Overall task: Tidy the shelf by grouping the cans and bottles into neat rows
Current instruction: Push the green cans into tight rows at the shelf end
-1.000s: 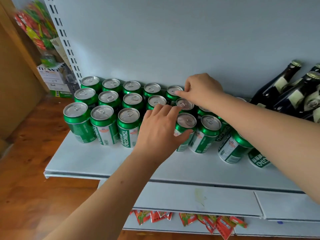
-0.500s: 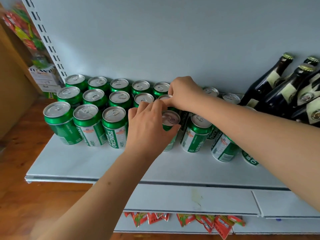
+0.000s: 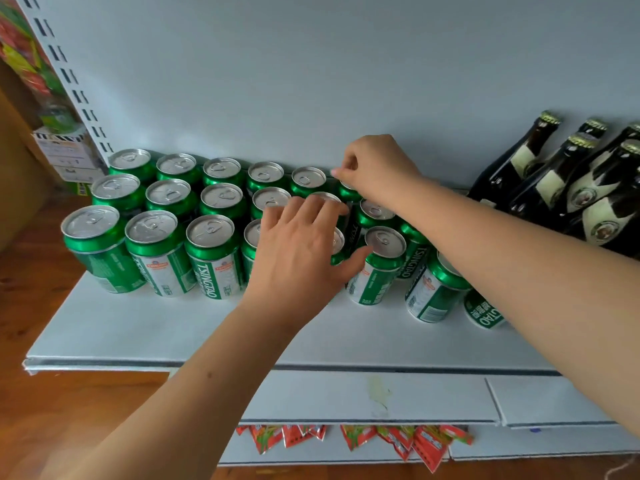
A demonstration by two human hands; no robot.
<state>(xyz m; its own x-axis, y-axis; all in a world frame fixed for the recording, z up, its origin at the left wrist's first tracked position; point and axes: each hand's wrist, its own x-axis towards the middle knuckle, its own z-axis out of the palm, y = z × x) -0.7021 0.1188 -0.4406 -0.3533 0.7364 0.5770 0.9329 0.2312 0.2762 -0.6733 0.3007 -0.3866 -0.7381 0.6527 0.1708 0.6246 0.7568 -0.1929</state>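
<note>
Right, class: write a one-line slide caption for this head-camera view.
Left hand and right hand nudge green cans into rows beside dark bottles.

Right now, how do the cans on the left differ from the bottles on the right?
The cans are short, green, silver-topped; the bottles are tall, dark glass with gold caps. The cans on the left stand in three tidy rows; the bottles are bunched together. Both hands are at the cans, none at the bottles. Both groups share the same shelf.

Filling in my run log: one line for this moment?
stage: lining up cans | left hand: fingers spread over front cans | right hand: pinches back-row can | bottles: right, untouched
</note>
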